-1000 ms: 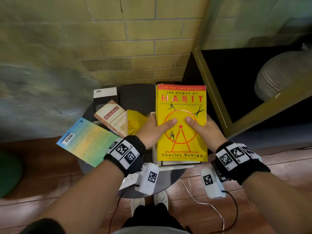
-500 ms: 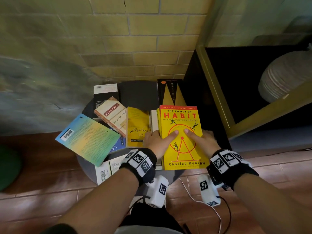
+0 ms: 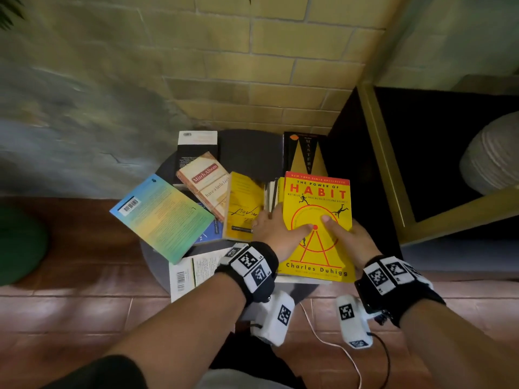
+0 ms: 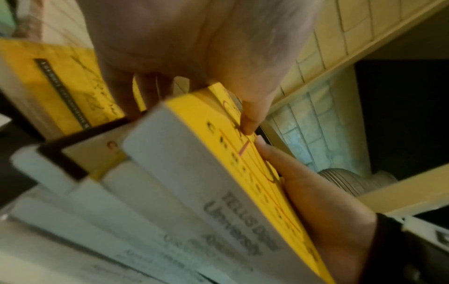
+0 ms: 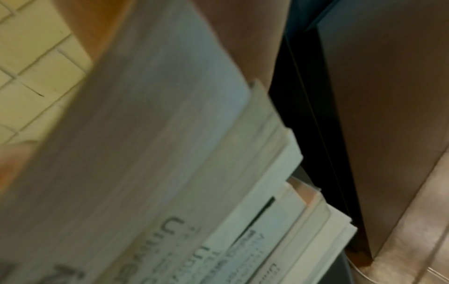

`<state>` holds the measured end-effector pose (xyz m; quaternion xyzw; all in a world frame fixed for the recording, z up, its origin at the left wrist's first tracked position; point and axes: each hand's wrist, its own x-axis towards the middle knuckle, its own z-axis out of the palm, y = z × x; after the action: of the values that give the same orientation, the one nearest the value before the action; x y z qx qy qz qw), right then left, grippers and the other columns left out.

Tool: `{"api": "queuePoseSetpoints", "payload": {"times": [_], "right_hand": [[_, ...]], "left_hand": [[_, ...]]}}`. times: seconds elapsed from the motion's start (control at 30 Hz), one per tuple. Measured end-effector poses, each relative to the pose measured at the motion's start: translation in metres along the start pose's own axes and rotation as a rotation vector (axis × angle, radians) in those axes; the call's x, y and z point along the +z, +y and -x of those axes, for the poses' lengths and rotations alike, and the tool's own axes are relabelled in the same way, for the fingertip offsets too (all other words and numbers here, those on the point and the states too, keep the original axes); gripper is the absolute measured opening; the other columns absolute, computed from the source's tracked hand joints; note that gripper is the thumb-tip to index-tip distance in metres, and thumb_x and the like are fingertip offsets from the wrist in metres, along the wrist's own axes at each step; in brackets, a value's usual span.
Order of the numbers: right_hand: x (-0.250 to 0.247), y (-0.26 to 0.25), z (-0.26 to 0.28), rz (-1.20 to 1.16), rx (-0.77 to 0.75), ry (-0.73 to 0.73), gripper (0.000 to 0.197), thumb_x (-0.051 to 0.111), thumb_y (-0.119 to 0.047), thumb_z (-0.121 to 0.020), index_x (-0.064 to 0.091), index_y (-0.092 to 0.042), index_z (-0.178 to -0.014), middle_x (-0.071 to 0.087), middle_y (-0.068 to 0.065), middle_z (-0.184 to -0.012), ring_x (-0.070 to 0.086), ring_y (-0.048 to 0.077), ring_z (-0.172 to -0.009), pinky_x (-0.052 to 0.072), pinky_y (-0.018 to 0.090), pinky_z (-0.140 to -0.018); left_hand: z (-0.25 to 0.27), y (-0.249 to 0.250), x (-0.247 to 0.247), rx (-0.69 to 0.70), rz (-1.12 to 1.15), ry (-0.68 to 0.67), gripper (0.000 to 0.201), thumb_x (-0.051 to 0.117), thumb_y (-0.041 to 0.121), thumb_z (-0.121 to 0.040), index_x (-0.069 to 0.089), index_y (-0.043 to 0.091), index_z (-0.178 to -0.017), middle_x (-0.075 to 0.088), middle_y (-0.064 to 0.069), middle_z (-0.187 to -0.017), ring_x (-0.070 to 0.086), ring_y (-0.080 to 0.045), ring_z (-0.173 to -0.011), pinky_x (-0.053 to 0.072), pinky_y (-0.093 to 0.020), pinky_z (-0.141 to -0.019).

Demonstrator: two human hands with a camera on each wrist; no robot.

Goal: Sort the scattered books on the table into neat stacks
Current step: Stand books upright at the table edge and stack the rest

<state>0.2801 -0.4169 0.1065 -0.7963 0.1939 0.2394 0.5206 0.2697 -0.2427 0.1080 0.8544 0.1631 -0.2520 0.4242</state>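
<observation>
A yellow book titled The Power of Habit (image 3: 317, 228) lies face up on top of a stack of books (image 4: 116, 221) at the right of a small round dark table (image 3: 250, 153). My left hand (image 3: 286, 220) grips its left edge with the thumb (image 4: 248, 123) pressed on the cover. My right hand (image 3: 339, 228) grips the right edge, thumb on the cover too. The right wrist view shows the blurred page edges (image 5: 145, 134) and the stack (image 5: 279, 211) beneath. Whether the book rests fully on the stack, I cannot tell.
Scattered to the left lie a small yellow book (image 3: 244, 203), a Mitch Albom book (image 3: 205, 183), a blue-green back cover (image 3: 163, 217), a black-and-white book (image 3: 196, 144) and a white book with a barcode (image 3: 191, 273). The black Mastery book (image 3: 306, 153) lies behind the stack. A dark cabinet (image 3: 449, 153) stands to the right.
Both hands have brought the Habit book down and nearer to me onto the stack. The Mastery book behind it is now uncovered.
</observation>
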Motion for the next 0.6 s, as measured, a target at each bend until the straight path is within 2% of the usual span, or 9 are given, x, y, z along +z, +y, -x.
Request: {"api": "queuePoseSetpoints", "payload": {"times": [0.07, 0.13, 0.2, 0.33, 0.4, 0.43, 0.5, 0.57, 0.6], "right_hand": [[0.001, -0.002, -0.003, 0.009, -0.007, -0.032, 0.07, 0.063, -0.076, -0.057, 0.056, -0.042, -0.118, 0.069, -0.001, -0.115, 0.067, 0.024, -0.104, 0.048, 0.051, -0.098], [0.001, -0.003, -0.006, -0.008, -0.001, -0.041, 0.057, 0.066, -0.072, -0.059, 0.059, -0.044, -0.108, 0.07, -0.001, -0.114, 0.067, 0.024, -0.102, 0.048, 0.051, -0.098], [0.003, -0.002, -0.009, -0.019, 0.013, -0.04, 0.042, 0.067, -0.069, -0.063, 0.059, -0.049, -0.1, 0.07, -0.001, -0.112, 0.068, 0.024, -0.101, 0.049, 0.052, -0.096], [0.003, 0.007, -0.016, -0.044, 0.032, -0.049, 0.055, 0.068, -0.084, -0.045, 0.058, -0.062, -0.094, 0.071, -0.002, -0.113, 0.068, 0.026, -0.101, 0.05, 0.054, -0.095], [0.002, 0.002, -0.012, -0.045, 0.032, -0.081, 0.056, 0.067, -0.082, -0.049, 0.054, -0.062, -0.1, 0.069, -0.001, -0.117, 0.067, 0.026, -0.103, 0.049, 0.054, -0.096], [0.003, -0.003, -0.007, -0.047, 0.038, -0.1, 0.058, 0.067, -0.08, -0.055, 0.051, -0.059, -0.106, 0.068, 0.0, -0.119, 0.066, 0.025, -0.105, 0.049, 0.054, -0.096], [0.004, -0.008, -0.003, -0.085, 0.051, -0.139, 0.058, 0.063, -0.068, -0.07, 0.046, -0.048, -0.122, 0.065, 0.001, -0.123, 0.065, 0.024, -0.105, 0.05, 0.05, -0.094], [0.004, -0.008, -0.002, -0.141, 0.095, -0.146, 0.052, 0.059, -0.057, -0.082, 0.043, -0.041, -0.129, 0.065, 0.001, -0.121, 0.066, 0.022, -0.1, 0.054, 0.041, -0.082], [0.005, -0.007, -0.002, -0.162, 0.112, -0.144, 0.054, 0.06, -0.057, -0.082, 0.044, -0.039, -0.131, 0.066, 0.002, -0.119, 0.067, 0.022, -0.1, 0.054, 0.04, -0.081]], "left_hand": [[0.001, -0.003, 0.002, -0.023, 0.114, -0.011, 0.106, 0.06, 0.073, -0.069, 0.015, 0.029, -0.154, 0.026, -0.006, -0.158, 0.025, -0.034, -0.145, 0.029, -0.049, -0.116], [0.001, -0.004, 0.002, -0.029, 0.281, -0.037, 0.118, 0.064, 0.072, -0.06, 0.008, 0.029, -0.155, 0.033, -0.004, -0.157, 0.035, -0.03, -0.142, 0.035, -0.048, -0.113], [0.001, -0.004, 0.001, -0.041, 0.335, -0.066, 0.117, 0.07, 0.065, -0.066, 0.005, 0.026, -0.156, 0.036, -0.002, -0.156, 0.041, -0.03, -0.139, 0.037, -0.045, -0.112], [-0.003, -0.01, 0.003, -0.04, 0.377, -0.089, 0.12, 0.064, 0.078, -0.045, 0.023, 0.035, -0.15, 0.05, -0.001, -0.147, 0.052, -0.027, -0.129, 0.045, -0.048, -0.105], [-0.003, -0.011, -0.002, -0.06, 0.393, -0.111, 0.119, 0.066, 0.079, -0.048, 0.025, 0.033, -0.15, 0.046, -0.001, -0.151, 0.048, -0.026, -0.133, 0.041, -0.049, -0.109], [-0.001, -0.011, -0.006, -0.085, 0.421, -0.115, 0.117, 0.068, 0.077, -0.056, 0.022, 0.03, -0.152, 0.039, -0.002, -0.155, 0.042, -0.027, -0.138, 0.036, -0.049, -0.113], [0.001, -0.013, -0.01, -0.181, 0.505, -0.171, 0.116, 0.069, 0.073, -0.066, 0.013, 0.026, -0.156, 0.024, -0.003, -0.161, 0.028, -0.028, -0.146, 0.025, -0.05, -0.117], [0.005, -0.015, -0.008, -0.246, 0.576, -0.274, 0.13, 0.066, 0.087, -0.051, 0.011, 0.033, -0.156, 0.021, -0.002, -0.163, 0.025, -0.03, -0.147, 0.021, -0.057, -0.116], [0.002, -0.017, -0.004, -0.26, 0.601, -0.308, 0.137, 0.066, 0.092, -0.039, 0.014, 0.038, -0.154, 0.025, -0.001, -0.162, 0.028, -0.031, -0.146, 0.022, -0.06, -0.115]]}}
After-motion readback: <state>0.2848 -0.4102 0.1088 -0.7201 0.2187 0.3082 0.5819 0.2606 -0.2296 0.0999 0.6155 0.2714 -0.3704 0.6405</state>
